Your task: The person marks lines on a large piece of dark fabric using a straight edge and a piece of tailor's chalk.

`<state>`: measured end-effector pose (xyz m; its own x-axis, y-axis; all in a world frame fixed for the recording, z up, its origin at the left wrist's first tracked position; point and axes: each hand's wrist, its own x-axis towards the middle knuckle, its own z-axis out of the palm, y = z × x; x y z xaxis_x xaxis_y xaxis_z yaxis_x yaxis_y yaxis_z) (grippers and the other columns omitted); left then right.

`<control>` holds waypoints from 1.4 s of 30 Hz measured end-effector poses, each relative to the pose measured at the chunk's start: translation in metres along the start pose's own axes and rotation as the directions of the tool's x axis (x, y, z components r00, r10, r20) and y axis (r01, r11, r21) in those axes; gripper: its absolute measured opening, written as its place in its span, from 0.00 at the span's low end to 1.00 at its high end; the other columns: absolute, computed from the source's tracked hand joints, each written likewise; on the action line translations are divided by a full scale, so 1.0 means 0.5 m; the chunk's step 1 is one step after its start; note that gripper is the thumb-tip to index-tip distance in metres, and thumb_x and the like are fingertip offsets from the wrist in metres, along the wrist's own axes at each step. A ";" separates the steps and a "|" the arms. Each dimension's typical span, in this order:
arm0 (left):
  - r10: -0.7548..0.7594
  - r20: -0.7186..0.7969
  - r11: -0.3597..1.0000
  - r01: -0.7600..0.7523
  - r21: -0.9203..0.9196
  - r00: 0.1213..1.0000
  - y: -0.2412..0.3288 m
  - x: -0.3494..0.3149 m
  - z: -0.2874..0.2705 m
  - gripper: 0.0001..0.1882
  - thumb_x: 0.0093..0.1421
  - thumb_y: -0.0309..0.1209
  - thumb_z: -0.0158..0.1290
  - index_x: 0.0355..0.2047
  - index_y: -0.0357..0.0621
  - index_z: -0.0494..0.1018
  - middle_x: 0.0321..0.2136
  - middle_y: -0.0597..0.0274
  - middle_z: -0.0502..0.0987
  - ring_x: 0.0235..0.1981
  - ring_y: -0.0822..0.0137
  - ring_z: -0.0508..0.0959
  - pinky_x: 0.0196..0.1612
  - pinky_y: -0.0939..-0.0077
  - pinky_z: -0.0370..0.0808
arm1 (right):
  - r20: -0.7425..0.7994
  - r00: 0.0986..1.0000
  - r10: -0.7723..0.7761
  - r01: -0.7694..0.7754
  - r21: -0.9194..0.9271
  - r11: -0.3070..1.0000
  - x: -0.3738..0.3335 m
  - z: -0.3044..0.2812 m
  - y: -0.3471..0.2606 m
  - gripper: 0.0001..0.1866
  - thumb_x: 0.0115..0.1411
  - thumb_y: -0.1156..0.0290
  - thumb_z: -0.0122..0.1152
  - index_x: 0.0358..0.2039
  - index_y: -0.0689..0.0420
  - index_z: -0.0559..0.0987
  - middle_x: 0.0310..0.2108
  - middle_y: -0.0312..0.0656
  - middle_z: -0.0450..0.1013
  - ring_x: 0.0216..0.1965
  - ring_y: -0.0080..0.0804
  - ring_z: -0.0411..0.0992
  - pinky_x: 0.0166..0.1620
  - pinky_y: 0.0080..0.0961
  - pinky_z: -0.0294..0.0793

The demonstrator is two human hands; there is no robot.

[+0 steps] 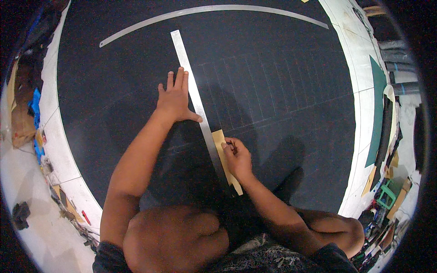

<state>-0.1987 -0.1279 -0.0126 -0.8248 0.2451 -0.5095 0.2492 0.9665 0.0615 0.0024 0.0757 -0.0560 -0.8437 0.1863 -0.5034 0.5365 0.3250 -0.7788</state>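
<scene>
A straight metal ruler [195,93] lies slantwise on a large black sheet [136,91] marked with thin pale lines. My left hand [175,98] is spread open, its fingertips and thumb along the ruler's left edge. A narrow yellow strip [219,139], like card, lies close along the ruler's right side at the near end. At that strip's right edge is my right hand [239,157], its fingers curled closed in a pinch. What sits between those fingertips, if anything, is too small to make out.
A longer metal ruler [218,8] lies across the far part of the sheet. Pale floor tiles [364,98] border the sheet. To the right are a green sheet [377,109], dark rolls [396,54] and a green stool-like frame [387,195]. A red pen-like item [86,217] lies at left.
</scene>
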 end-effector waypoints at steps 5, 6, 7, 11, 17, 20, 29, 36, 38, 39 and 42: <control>-0.004 0.008 1.000 0.004 0.004 1.000 -0.006 -0.003 0.001 0.86 0.25 0.69 0.74 0.75 0.38 0.38 0.76 0.47 0.39 0.76 0.39 0.42 0.70 0.31 0.53 | 0.000 1.000 0.027 -0.027 -0.039 0.999 -0.003 0.006 -0.013 0.15 0.66 0.62 0.64 0.50 0.56 0.81 0.36 0.45 0.82 0.34 0.34 0.79 0.40 0.31 0.78; -0.006 0.011 1.000 0.006 0.007 1.000 -0.007 -0.004 0.001 0.86 0.25 0.69 0.74 0.75 0.38 0.38 0.76 0.47 0.39 0.76 0.39 0.42 0.70 0.31 0.53 | -0.004 1.000 0.022 -0.023 -0.040 0.999 -0.004 0.007 -0.016 0.15 0.66 0.63 0.64 0.49 0.56 0.81 0.36 0.45 0.82 0.34 0.34 0.80 0.40 0.31 0.78; -0.003 0.012 1.000 0.003 0.008 1.000 -0.006 -0.003 0.000 0.86 0.25 0.68 0.74 0.75 0.38 0.38 0.76 0.46 0.39 0.76 0.38 0.42 0.70 0.31 0.53 | -0.013 1.000 0.018 -0.019 -0.045 0.999 -0.004 0.005 -0.015 0.15 0.66 0.63 0.64 0.49 0.56 0.81 0.36 0.45 0.82 0.34 0.34 0.79 0.39 0.31 0.78; 0.004 0.015 1.000 -0.003 0.000 1.000 -0.003 -0.002 -0.002 0.86 0.25 0.68 0.74 0.75 0.37 0.38 0.76 0.45 0.38 0.76 0.37 0.42 0.69 0.29 0.53 | -0.025 1.000 0.018 -0.019 -0.038 0.999 -0.004 0.005 -0.018 0.15 0.66 0.65 0.65 0.50 0.58 0.81 0.31 0.37 0.77 0.31 0.24 0.73 0.38 0.25 0.75; -0.003 0.031 1.000 0.002 0.030 1.000 0.003 -0.006 -0.011 0.85 0.27 0.68 0.74 0.74 0.34 0.39 0.76 0.45 0.38 0.76 0.39 0.44 0.68 0.30 0.56 | -0.005 0.999 0.038 -0.038 -0.028 0.999 -0.003 0.004 -0.020 0.15 0.66 0.66 0.66 0.50 0.60 0.81 0.30 0.34 0.75 0.31 0.19 0.71 0.37 0.21 0.73; -0.005 0.031 1.000 0.005 0.012 0.999 0.005 -0.005 -0.012 0.85 0.27 0.67 0.75 0.74 0.34 0.39 0.76 0.45 0.38 0.76 0.39 0.43 0.68 0.30 0.56 | -0.059 0.998 -0.034 0.033 -0.020 0.999 0.001 -0.003 0.002 0.15 0.65 0.66 0.67 0.49 0.60 0.81 0.30 0.35 0.76 0.31 0.19 0.71 0.37 0.22 0.74; -0.002 0.020 0.999 0.003 -0.055 1.000 -0.006 -0.006 -0.008 0.84 0.27 0.62 0.77 0.74 0.34 0.40 0.76 0.43 0.39 0.76 0.38 0.43 0.68 0.27 0.55 | -0.177 0.863 -0.473 0.391 -0.357 0.848 0.163 -0.131 -0.080 0.19 0.74 0.61 0.52 0.39 0.65 0.81 0.38 0.47 0.76 0.40 0.36 0.74 0.46 0.32 0.74; 0.008 0.024 0.998 -0.007 -0.060 1.000 0.010 -0.001 -0.015 0.83 0.27 0.61 0.78 0.74 0.34 0.40 0.76 0.45 0.39 0.75 0.37 0.43 0.69 0.28 0.54 | -0.028 0.885 -0.465 0.462 -0.079 0.884 0.306 0.022 -0.230 0.17 0.74 0.62 0.53 0.46 0.63 0.81 0.39 0.48 0.82 0.40 0.35 0.81 0.46 0.31 0.78; 0.005 0.015 0.999 -0.004 -0.050 1.000 0.004 -0.003 -0.010 0.83 0.27 0.61 0.78 0.74 0.34 0.40 0.76 0.45 0.39 0.75 0.37 0.44 0.69 0.28 0.55 | -0.040 0.836 -0.548 0.545 -0.069 0.836 0.334 0.061 -0.247 0.14 0.72 0.64 0.55 0.46 0.62 0.81 0.41 0.50 0.82 0.43 0.41 0.81 0.48 0.35 0.78; 0.005 0.010 0.999 -0.005 -0.047 1.000 0.002 -0.004 -0.007 0.83 0.27 0.62 0.77 0.74 0.34 0.40 0.76 0.45 0.39 0.75 0.37 0.45 0.69 0.28 0.55 | -0.029 0.825 -0.565 0.561 -0.084 0.823 0.342 0.070 -0.260 0.13 0.70 0.65 0.56 0.46 0.62 0.81 0.42 0.51 0.81 0.44 0.47 0.80 0.49 0.38 0.78; 0.006 -0.004 0.999 -0.006 -0.042 1.000 -0.004 -0.003 0.002 0.83 0.27 0.63 0.77 0.74 0.34 0.40 0.76 0.45 0.40 0.75 0.37 0.45 0.68 0.28 0.55 | -0.025 0.772 -0.635 0.627 -0.128 0.768 0.366 0.087 -0.281 0.11 0.68 0.67 0.58 0.45 0.61 0.81 0.43 0.52 0.81 0.46 0.53 0.79 0.51 0.42 0.77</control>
<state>-0.1973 -0.1305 -0.0128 -0.8252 0.2512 -0.5059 0.2329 0.9673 0.1004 -0.2265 0.0236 -0.0552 -0.9926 -0.0392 0.1152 -0.1197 0.4854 -0.8661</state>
